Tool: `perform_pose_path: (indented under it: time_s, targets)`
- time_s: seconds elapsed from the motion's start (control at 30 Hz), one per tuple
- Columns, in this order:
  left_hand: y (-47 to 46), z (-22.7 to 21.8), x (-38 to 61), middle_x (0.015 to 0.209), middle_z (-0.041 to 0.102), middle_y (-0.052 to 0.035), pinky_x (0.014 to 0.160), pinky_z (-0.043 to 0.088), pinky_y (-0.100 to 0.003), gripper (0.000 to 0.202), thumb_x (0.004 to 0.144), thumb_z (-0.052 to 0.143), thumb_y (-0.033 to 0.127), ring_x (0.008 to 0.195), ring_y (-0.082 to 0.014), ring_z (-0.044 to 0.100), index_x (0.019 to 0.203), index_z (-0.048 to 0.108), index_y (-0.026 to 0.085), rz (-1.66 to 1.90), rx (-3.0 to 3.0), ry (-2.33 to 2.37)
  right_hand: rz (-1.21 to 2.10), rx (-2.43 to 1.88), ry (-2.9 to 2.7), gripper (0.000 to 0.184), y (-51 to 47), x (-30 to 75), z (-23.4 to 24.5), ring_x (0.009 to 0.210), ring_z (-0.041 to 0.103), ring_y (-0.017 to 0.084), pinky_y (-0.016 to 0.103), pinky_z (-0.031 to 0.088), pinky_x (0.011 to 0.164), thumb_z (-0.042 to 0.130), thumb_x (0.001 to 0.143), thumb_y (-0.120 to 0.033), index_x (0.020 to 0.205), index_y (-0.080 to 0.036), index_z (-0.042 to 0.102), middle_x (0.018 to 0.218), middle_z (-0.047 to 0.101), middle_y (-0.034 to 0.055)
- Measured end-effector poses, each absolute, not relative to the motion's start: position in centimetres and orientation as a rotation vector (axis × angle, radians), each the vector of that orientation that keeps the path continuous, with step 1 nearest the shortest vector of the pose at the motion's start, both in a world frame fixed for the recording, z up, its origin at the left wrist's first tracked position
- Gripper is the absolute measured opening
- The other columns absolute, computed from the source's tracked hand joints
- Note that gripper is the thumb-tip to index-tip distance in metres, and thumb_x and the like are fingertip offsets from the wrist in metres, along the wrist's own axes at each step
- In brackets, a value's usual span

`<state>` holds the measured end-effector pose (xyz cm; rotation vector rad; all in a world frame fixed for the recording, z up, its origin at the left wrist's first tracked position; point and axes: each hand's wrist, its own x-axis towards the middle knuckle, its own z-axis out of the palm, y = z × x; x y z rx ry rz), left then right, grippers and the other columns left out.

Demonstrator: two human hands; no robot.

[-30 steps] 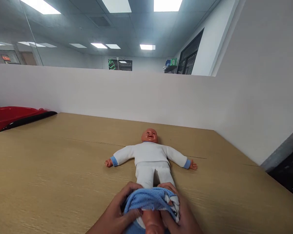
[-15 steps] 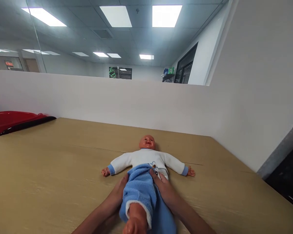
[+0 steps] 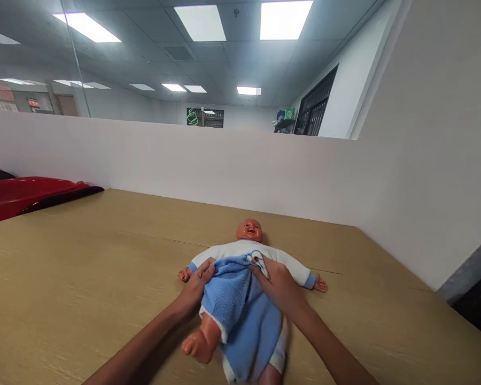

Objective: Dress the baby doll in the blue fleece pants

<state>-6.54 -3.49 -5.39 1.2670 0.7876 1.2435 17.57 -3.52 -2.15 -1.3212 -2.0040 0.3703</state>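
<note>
A baby doll [image 3: 249, 231] lies on its back on the tan table, its head away from me and its arms spread. It wears a white top [image 3: 240, 248] with blue cuffs. Blue pants [image 3: 234, 299] with white trim cover its legs, and one bare foot [image 3: 200, 342] sticks out toward me. My left hand [image 3: 200, 283] grips the waist of the pants at the doll's left side in view. On the other side, my right hand [image 3: 274, 278] pinches the waistband beside a small white and orange decoration [image 3: 256, 259].
The tan table [image 3: 84, 278] reaches back to a low white wall [image 3: 184, 166] with a glass pane above. A red and black molded object [image 3: 32, 192] stands at the left beyond the table edge. Something dark [image 3: 479, 305] is at the right.
Both hands have shifted up to the waistband and pulled it toward the doll's chest. The leg has lowered and swung left, so the second leg now shows.
</note>
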Motion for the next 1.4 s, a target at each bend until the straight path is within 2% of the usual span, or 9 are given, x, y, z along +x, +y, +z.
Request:
perform_pose_path:
  time_s: [0.1, 0.27, 0.37, 0.57, 0.67, 0.8, 0.93, 1.13, 1.4]
  targets:
    - [-2.6, -5.3, -6.8, 0.080, 0.054, 0.0013, 0.074, 0.045, -0.030, 0.061, 0.085, 0.062, 0.081, 0.076, -0.0193, 0.049, 0.087, 0.057, 0.021, 1.202, 1.422, 0.867, 0.594, -1.246, -1.943, 0.051, -2.5, 17.8, -2.3, 0.092, 0.066, 0.029, 0.039, 0.047, 0.086, 0.051, 0.099, -0.067, 0.101, -0.020, 0.068, 0.097, 0.075, 0.0082]
    - [-0.9, -5.6, -7.3, 0.077, 0.044, 0.0025, 0.072, 0.039, -0.030, 0.066, 0.088, 0.046, 0.086, 0.074, -0.0189, 0.040, 0.079, 0.048, 0.022, 1.100, 1.629, 0.955, 1.221, -1.142, -1.756, 0.061, -1.8, 18.9, -3.1, 0.096, 0.064, 0.027, 0.036, 0.050, 0.088, 0.066, 0.086, -0.075, 0.104, -0.017, 0.069, 0.103, 0.073, 0.0064]
    - [-0.2, -4.8, -7.6, 0.075, 0.045, 0.0025, 0.075, 0.039, -0.031, 0.067, 0.089, 0.045, 0.087, 0.074, -0.0191, 0.040, 0.077, 0.049, 0.021, 1.041, 1.675, 0.949, 1.361, -1.072, -1.704, 0.060, -2.4, 19.8, -2.5, 0.082, 0.059, 0.020, 0.030, 0.048, 0.079, 0.060, 0.089, -0.077, 0.095, -0.018, 0.068, 0.088, 0.067, 0.0021]
    - [1.5, -0.8, -7.6, 0.092, 0.061, -0.0035, 0.086, 0.044, -0.032, 0.067, 0.097, 0.038, 0.080, 0.090, -0.0232, 0.052, 0.106, 0.065, 0.018, 0.818, 1.739, 0.768, 1.049, -1.061, -2.052, 0.050, -4.7, 19.4, 2.7, 0.090, 0.056, 0.021, 0.031, 0.046, 0.084, 0.049, 0.102, -0.065, 0.097, -0.019, 0.067, 0.093, 0.063, 0.0037]
    - [2.2, 2.0, -6.4, 0.113, 0.064, -0.0065, 0.095, 0.044, -0.032, 0.058, 0.095, 0.057, 0.072, 0.108, -0.0266, 0.056, 0.115, 0.068, 0.019, 0.600, 1.814, 0.619, 0.856, -1.124, -2.075, 0.045, -5.3, 18.8, 4.6, 0.095, 0.059, 0.025, 0.035, 0.047, 0.089, 0.051, 0.102, -0.062, 0.098, -0.020, 0.068, 0.093, 0.066, 0.0041]
    - [3.0, 4.5, -4.4, 0.092, 0.064, -0.0008, 0.077, 0.045, -0.028, 0.043, 0.086, 0.079, 0.059, 0.087, -0.0219, 0.058, 0.100, 0.071, 0.019, 0.290, 1.951, 0.494, 1.015, -1.141, -2.152, 0.049, -4.7, 20.7, 4.2, 0.097, 0.062, 0.026, 0.033, 0.049, 0.086, 0.069, 0.090, -0.061, 0.119, -0.020, 0.069, 0.105, 0.071, 0.0041]
    - [4.1, 4.4, -4.0, 0.107, 0.066, -0.0023, 0.090, 0.048, -0.029, 0.039, 0.090, 0.076, 0.052, 0.104, -0.0240, 0.059, 0.113, 0.072, 0.021, 0.298, 1.856, 0.406, 1.238, -1.243, -2.401, 0.051, -4.0, 23.8, 3.5, 0.078, 0.059, 0.021, 0.027, 0.048, 0.069, 0.082, 0.075, -0.064, 0.095, -0.018, 0.075, 0.085, 0.069, 0.0003]
    - [5.9, 3.7, -5.6, 0.104, 0.067, -0.0019, 0.091, 0.050, -0.029, 0.031, 0.093, 0.073, 0.051, 0.102, -0.0243, 0.061, 0.105, 0.072, 0.023, 0.292, 1.862, 0.388, 1.179, -1.002, -2.170, 0.052, -4.6, 23.1, 5.1, 0.102, 0.061, 0.027, 0.036, 0.048, 0.094, 0.056, 0.097, -0.066, 0.107, -0.019, 0.075, 0.107, 0.071, 0.0069]
    - [5.7, 4.7, -5.9, 0.112, 0.071, -0.0007, 0.096, 0.050, -0.030, 0.035, 0.090, 0.073, 0.048, 0.110, -0.0275, 0.062, 0.114, 0.072, 0.023, 0.352, 1.917, 0.457, 1.015, -1.151, -1.875, 0.058, -4.6, 19.5, 3.5, 0.075, 0.049, 0.019, 0.030, 0.042, 0.067, 0.039, 0.102, -0.071, 0.085, -0.021, 0.062, 0.081, 0.059, 0.0021]
